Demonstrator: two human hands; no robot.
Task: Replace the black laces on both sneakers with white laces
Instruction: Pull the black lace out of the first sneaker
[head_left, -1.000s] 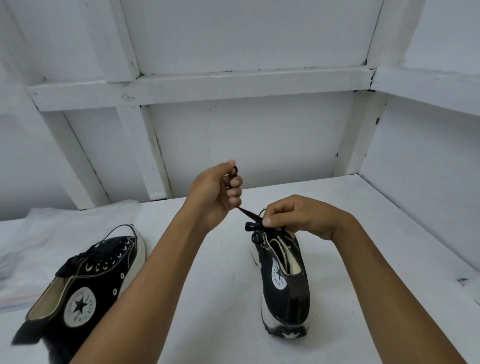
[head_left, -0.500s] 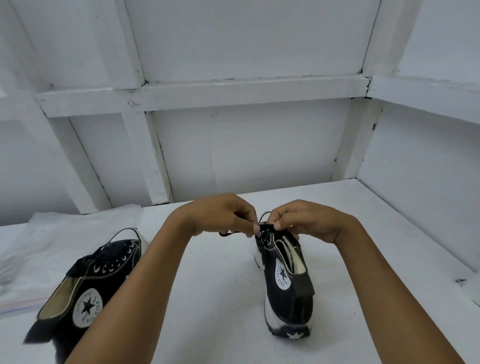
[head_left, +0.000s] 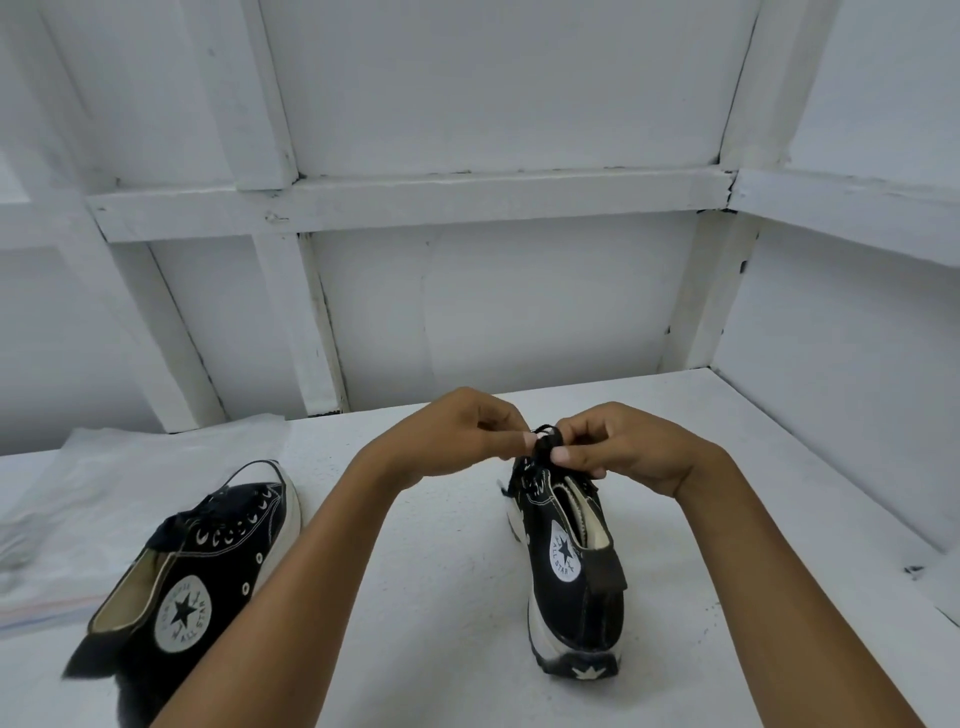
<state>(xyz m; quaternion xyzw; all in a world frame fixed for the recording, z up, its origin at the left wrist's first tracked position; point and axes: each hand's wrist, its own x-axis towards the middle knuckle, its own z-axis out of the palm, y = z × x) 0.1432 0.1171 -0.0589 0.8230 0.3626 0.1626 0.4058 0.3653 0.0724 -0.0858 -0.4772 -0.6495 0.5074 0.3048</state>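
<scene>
Both hands are held together over the far end of the sneaker (head_left: 569, 561), and a bunch of black lace (head_left: 545, 441) is pinched between them. The left hand (head_left: 457, 436) is closed on it from 9 o'clock, thumb against forefinger, and the right hand (head_left: 623, 454) from 3 o'clock in the same way. How many strands are caught in each pinch cannot be told.

The sneaker is stood upright on the table (head_left: 415, 597), its long axis along the 12-to-6 line: the heel is turned to 6 o'clock, toward the person, and the toe to 12, hidden behind the hands. The eyelet rows therefore run straight away from the body, and the lace is gripped above them, slightly toward 12 from the open collar.

Neither hand can be called nearer, since both are on the lace. The step in hand is judged to be the drawing of the lace out of the eyelets. For that, a pull up and toward 9 or 3 o'clock, across the long axis, is thought likely to serve. With both hands on the lace, the sneaker is held down by nothing, so it may be tipped or dragged.

A second sneaker (head_left: 208, 551), also with black lacing in it, is lain at 9 o'clock of the first, well apart, with its toe aimed at about 1 o'clock. Beyond it a plastic sheet (head_left: 104, 467) is spread.
</scene>
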